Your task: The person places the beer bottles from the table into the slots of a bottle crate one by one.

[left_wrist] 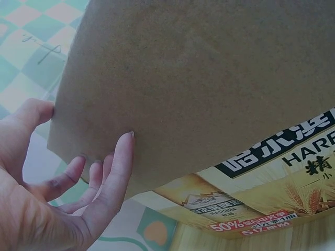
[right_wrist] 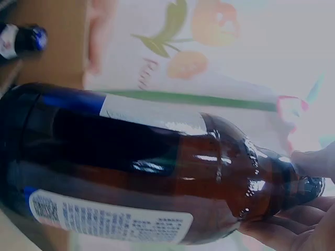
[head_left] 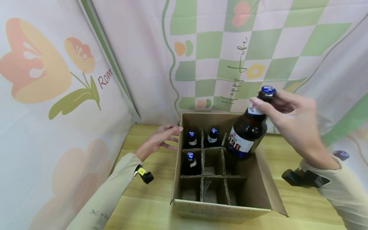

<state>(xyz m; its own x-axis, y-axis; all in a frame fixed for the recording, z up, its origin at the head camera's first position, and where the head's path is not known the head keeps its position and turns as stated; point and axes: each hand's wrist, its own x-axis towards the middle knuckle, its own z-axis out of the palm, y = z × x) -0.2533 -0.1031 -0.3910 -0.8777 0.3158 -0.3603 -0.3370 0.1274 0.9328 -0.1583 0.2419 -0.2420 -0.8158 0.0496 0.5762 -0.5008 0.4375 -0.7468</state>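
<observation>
My right hand (head_left: pixel 296 118) grips the neck of a brown beer bottle (head_left: pixel 248 132) with a blue cap and white label. The bottle is tilted, its base over the right side of a divided cardboard box (head_left: pixel 224 206). In the right wrist view, the same bottle (right_wrist: pixel 125 167) fills the frame, my fingers and thumb around its neck. Three beer bottles stand in the left and back compartments, one of them (head_left: pixel 191 163) at mid-left. My left hand (head_left: pixel 161 139), fingers loosely spread, touches the box's left side; in the left wrist view its fingertips meet a cardboard flap (left_wrist: pixel 172 94).
Cardboard dividers (head_left: pixel 202 159) split the box into compartments. Its right flap (head_left: pixel 271 182) leans outward. Another blue bottle cap (head_left: pixel 341 155) shows behind my right forearm. The wooden table (head_left: pixel 143 204) is bordered by printed curtains (head_left: pixel 143 57) at the left and back.
</observation>
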